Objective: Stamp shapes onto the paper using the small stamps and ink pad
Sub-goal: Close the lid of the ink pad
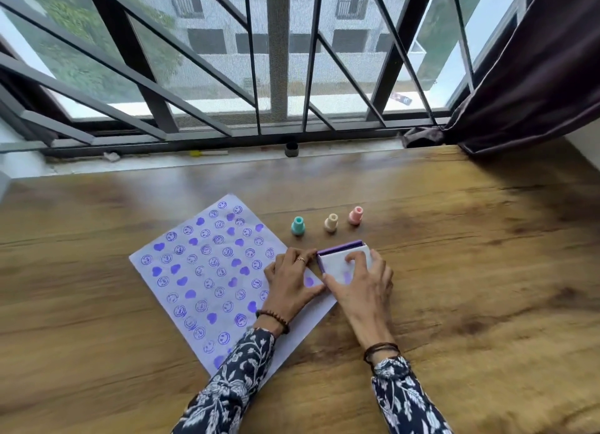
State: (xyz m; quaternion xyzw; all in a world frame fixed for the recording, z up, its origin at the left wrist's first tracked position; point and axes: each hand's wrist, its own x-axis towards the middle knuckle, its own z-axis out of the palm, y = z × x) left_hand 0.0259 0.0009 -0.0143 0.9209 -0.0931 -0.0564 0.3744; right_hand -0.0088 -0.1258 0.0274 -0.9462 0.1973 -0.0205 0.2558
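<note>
A white paper (pixel 207 271) covered with several purple smiley and heart prints lies on the wooden table. At its right edge sits the purple ink pad (pixel 341 255) with its white lid down. My right hand (pixel 360 281) lies flat on the lid, fingers spread over it. My left hand (pixel 292 281) rests on the paper and touches the pad's left side. Three small stamps stand upright behind the pad: teal (pixel 298 225), cream (pixel 331 222) and pink (pixel 356 215).
The wooden table (pixel 470 271) runs up to a window sill with metal bars (pixel 279 76). A dark curtain (pixel 535 76) hangs at the right. A small dark cap (pixel 291 149) and a yellow-tipped stick (pixel 207 153) lie on the sill.
</note>
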